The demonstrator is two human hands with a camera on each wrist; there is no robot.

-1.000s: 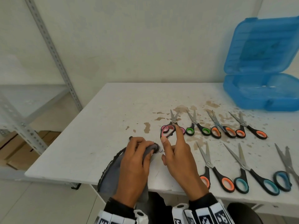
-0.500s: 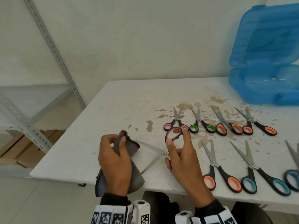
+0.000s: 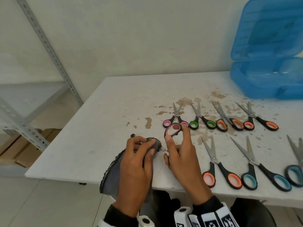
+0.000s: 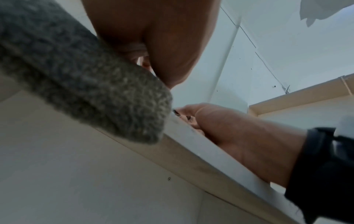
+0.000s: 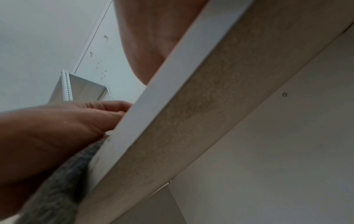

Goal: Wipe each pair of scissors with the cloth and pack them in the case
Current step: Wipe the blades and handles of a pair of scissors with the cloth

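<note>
I am holding a pair of pink-handled scissors point(image 3: 173, 131) in my right hand point(image 3: 182, 161); my thumb and forefinger are pinching the upper handle loop, just beyond my fingertips. My left hand point(image 3: 136, 166) is gripping a grey cloth point(image 3: 114, 174), its fingers point(image 3: 148, 142) curling round a bunched fold that is covering the blades. Only a small glint of metal near the pivot is showing in the gap between my two hands, so the scissors' long axis is running from the loop at my right fingers down and leftward into the cloth. Judging from this, I am mid-wipe on this pair, and the coming stroke would be pulling the cloth along that axis, away from my right fingers.

The blue case point(image 3: 268, 63) is standing open well beyond my right fingers, far to the right, so my right hand is the nearer one for packing. I cannot tell whether anything is inside it.

Other scissors are lying flat on the white surface point(image 3: 106, 128): a row of four just beyond my right fingers, blades pointing away from me, and three more to the right of my right hand. The surface is showing brown stains near that row. The cloth's loose end is hanging over the near edge. A pale wall is rising behind, and a grey metal shelf frame point(image 3: 47, 46) is standing to the left of my left fingers.
</note>
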